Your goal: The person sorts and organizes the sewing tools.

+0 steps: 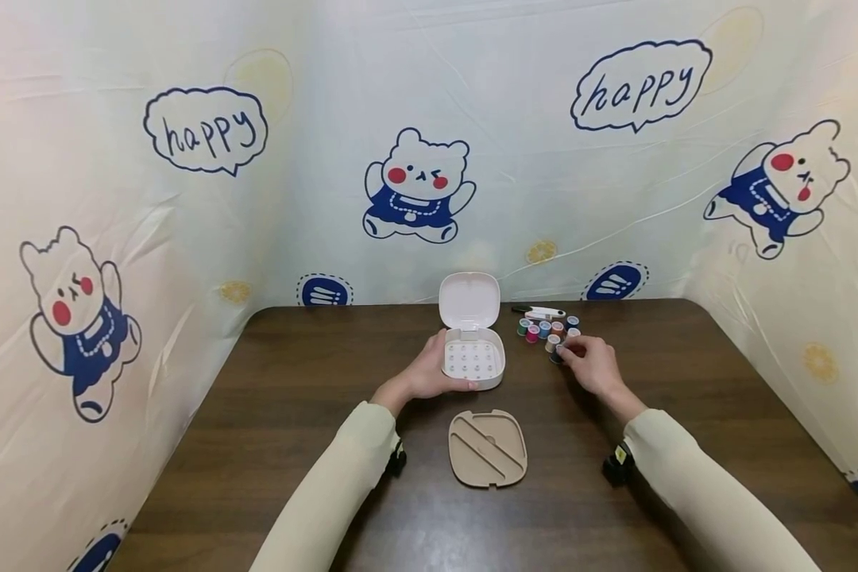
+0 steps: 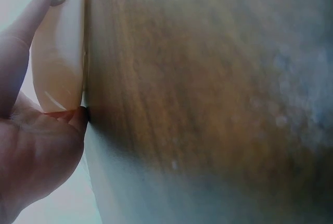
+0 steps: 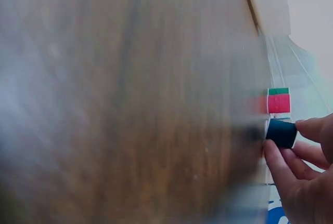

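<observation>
A white sewing box (image 1: pixel 475 359) stands on the table with its lid (image 1: pixel 469 300) raised, and rows of small pegs show inside. My left hand (image 1: pixel 429 370) grips it from the left side, thumb along its front, as the left wrist view also shows. To the right, my right hand (image 1: pixel 595 364) pinches a dark thread spool (image 3: pixel 281 133) between thumb and fingers. Several more spools in different colours stand beside that hand, among them a pink-red spool (image 3: pixel 279 104) and a blue spool (image 1: pixel 545 330).
A beige divided tray (image 1: pixel 488 450) lies on the table (image 1: pixel 293 381) in front of the box. Behind the spools lie small white-handled snips (image 1: pixel 546 312) with a black part. A printed cloth (image 1: pixel 415 79) hangs around the table's back and sides.
</observation>
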`<state>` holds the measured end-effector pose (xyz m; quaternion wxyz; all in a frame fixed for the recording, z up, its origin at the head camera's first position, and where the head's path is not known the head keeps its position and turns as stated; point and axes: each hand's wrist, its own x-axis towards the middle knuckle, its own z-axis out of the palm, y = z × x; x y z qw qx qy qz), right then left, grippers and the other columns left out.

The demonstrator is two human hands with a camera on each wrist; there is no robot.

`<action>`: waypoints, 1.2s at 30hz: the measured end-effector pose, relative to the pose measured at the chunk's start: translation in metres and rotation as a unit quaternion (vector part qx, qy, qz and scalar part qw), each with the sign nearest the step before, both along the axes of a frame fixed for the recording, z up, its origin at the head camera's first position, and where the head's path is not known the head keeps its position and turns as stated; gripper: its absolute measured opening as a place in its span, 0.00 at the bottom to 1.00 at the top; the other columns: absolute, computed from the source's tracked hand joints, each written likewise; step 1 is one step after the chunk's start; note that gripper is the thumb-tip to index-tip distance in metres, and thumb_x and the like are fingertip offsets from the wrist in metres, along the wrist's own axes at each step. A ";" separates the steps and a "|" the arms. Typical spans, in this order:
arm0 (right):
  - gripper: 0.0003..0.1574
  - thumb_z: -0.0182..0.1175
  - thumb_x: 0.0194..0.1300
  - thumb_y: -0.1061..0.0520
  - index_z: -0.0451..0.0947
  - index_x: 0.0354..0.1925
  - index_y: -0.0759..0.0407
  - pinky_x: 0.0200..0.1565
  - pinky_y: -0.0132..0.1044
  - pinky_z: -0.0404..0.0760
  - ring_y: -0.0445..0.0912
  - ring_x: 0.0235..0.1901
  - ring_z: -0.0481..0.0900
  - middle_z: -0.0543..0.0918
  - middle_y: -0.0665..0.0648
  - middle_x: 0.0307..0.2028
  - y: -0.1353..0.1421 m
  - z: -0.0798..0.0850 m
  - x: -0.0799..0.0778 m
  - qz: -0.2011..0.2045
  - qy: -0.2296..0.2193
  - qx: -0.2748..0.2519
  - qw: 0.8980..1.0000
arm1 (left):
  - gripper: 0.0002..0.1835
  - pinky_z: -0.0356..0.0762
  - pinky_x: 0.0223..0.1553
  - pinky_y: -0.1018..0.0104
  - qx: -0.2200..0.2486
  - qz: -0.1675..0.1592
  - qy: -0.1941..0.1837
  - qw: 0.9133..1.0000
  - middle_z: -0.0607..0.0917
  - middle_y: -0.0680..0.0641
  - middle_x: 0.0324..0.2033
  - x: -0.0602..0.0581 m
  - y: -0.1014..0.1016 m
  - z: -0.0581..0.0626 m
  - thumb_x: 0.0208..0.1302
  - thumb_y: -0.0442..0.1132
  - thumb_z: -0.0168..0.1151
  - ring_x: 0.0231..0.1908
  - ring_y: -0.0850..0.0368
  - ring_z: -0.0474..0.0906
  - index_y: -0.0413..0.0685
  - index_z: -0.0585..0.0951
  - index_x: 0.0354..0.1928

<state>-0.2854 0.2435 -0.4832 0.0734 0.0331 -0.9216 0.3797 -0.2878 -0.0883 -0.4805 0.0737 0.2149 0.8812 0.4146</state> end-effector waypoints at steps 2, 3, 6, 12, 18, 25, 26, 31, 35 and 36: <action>0.13 0.61 0.75 0.57 0.85 0.48 0.65 0.43 0.44 0.80 0.53 0.38 0.82 0.87 0.63 0.41 -0.002 0.001 0.002 0.007 -0.008 -0.011 1.000 | 0.61 0.63 0.67 0.48 0.000 0.001 0.000 1.000 0.64 0.34 0.67 -0.001 -0.001 0.000 0.48 0.52 0.84 0.66 0.42 0.63 0.38 0.54 0.76; 0.13 0.61 0.75 0.57 0.85 0.48 0.65 0.43 0.44 0.80 0.52 0.38 0.82 0.86 0.63 0.41 -0.004 0.002 0.003 0.012 -0.010 -0.016 1.000 | 0.61 0.63 0.67 0.48 0.000 0.001 0.001 1.000 0.64 0.34 0.67 -0.001 -0.001 0.000 0.48 0.52 0.84 0.66 0.42 0.63 0.38 0.54 0.76; 0.13 0.61 0.75 0.57 0.85 0.49 0.65 0.44 0.43 0.79 0.52 0.39 0.81 0.86 0.64 0.43 -0.008 0.004 0.006 0.022 -0.012 -0.025 0.999 | 0.61 0.63 0.67 0.49 -0.002 0.000 0.006 1.000 0.65 0.35 0.66 -0.001 -0.002 0.001 0.48 0.52 0.84 0.66 0.43 0.63 0.38 0.55 0.76; 0.16 0.62 0.75 0.56 0.85 0.51 0.66 0.43 0.42 0.79 0.53 0.40 0.81 0.86 0.65 0.45 -0.018 0.008 0.008 0.032 -0.009 -0.042 0.999 | 0.62 0.63 0.68 0.50 -0.005 0.002 0.004 1.000 0.64 0.35 0.67 -0.001 -0.002 0.002 0.48 0.52 0.84 0.67 0.43 0.63 0.38 0.54 0.76; 0.15 0.62 0.75 0.54 0.85 0.50 0.64 0.38 0.39 0.77 0.52 0.39 0.80 0.87 0.62 0.43 -0.026 0.012 0.006 0.046 0.001 -0.043 0.998 | 0.62 0.62 0.69 0.50 -0.005 0.004 -0.002 1.000 0.63 0.34 0.69 -0.001 -0.001 0.004 0.48 0.51 0.84 0.68 0.42 0.63 0.39 0.53 0.77; 0.13 0.63 0.73 0.57 0.86 0.48 0.65 0.38 0.38 0.77 0.50 0.36 0.79 0.87 0.62 0.41 -0.037 0.015 0.003 0.067 0.023 -0.057 0.996 | 0.61 0.62 0.68 0.50 -0.002 0.002 0.002 1.000 0.64 0.34 0.67 -0.002 -0.001 0.004 0.48 0.50 0.84 0.67 0.42 0.63 0.38 0.54 0.76; 0.13 0.64 0.73 0.57 0.86 0.48 0.65 0.37 0.37 0.77 0.50 0.36 0.79 0.87 0.62 0.41 -0.038 0.014 0.002 0.068 0.025 -0.060 0.996 | 0.61 0.62 0.68 0.50 -0.001 0.003 0.001 1.000 0.64 0.34 0.67 -0.001 -0.001 0.004 0.49 0.50 0.84 0.66 0.42 0.63 0.38 0.54 0.76; 0.13 0.63 0.74 0.57 0.85 0.49 0.65 0.37 0.35 0.78 0.49 0.36 0.81 0.87 0.62 0.42 -0.042 0.012 0.000 0.072 0.011 -0.069 0.995 | 0.61 0.63 0.67 0.49 0.002 0.004 -0.007 1.000 0.64 0.35 0.67 0.000 -0.001 0.004 0.49 0.50 0.84 0.66 0.43 0.64 0.39 0.54 0.77; 0.14 0.63 0.74 0.57 0.85 0.50 0.67 0.37 0.34 0.79 0.49 0.37 0.83 0.87 0.63 0.43 -0.045 0.011 -0.001 0.079 0.007 -0.076 0.994 | 0.61 0.63 0.67 0.50 -0.001 0.003 -0.012 1.000 0.64 0.35 0.68 0.002 -0.001 0.003 0.49 0.50 0.84 0.66 0.43 0.63 0.39 0.54 0.77; 0.14 0.63 0.74 0.58 0.85 0.50 0.67 0.36 0.33 0.79 0.49 0.37 0.83 0.87 0.64 0.44 -0.046 0.011 -0.001 0.080 0.007 -0.080 0.994 | 0.61 0.63 0.68 0.50 -0.001 0.003 -0.012 1.000 0.64 0.35 0.68 0.002 -0.001 0.004 0.49 0.50 0.84 0.66 0.43 0.63 0.39 0.54 0.77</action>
